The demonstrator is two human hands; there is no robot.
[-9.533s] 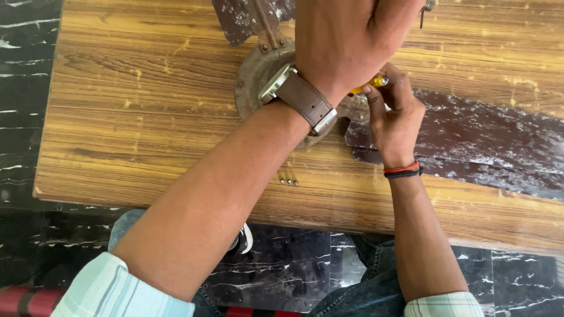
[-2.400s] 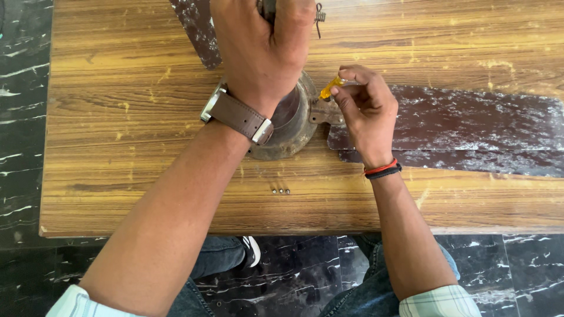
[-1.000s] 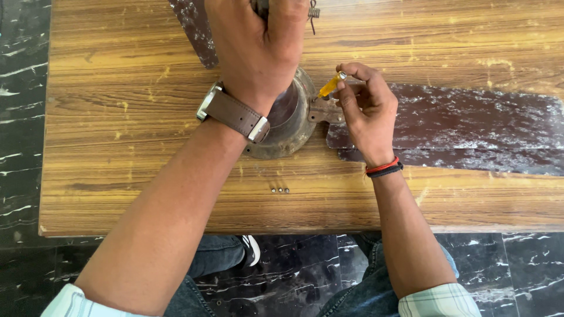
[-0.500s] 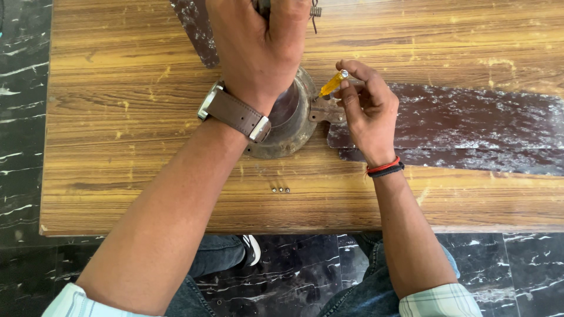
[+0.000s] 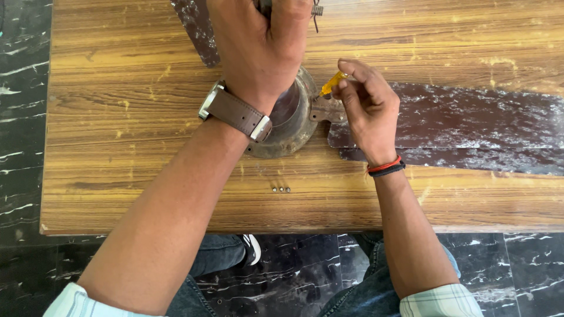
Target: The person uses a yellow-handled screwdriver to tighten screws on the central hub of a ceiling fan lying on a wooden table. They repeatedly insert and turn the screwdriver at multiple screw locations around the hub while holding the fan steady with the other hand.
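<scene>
Left hand (image 5: pixel 261 50) clamps the hub (image 5: pixel 291 120); right hand (image 5: pixel 367 108) fingers pinch a yellow screwdriver (image 5: pixel 331 84), which could slip off the bracket (image 5: pixel 326 110), scattering screws (image 5: pixel 281 189) off the bench (image 5: pixel 117 147)

The wooden table (image 5: pixel 117 117) has a yellow-brown grain surface. A round metal motor housing (image 5: pixel 294 126) with dark fan blades (image 5: pixel 470 129) lies on it. Three small screws (image 5: pixel 281 189) lie near the front edge.

Repair workshop: scratched wooden bench (image 5: pixel 117 117), dismantled fan motor (image 5: pixel 291 126).
</scene>
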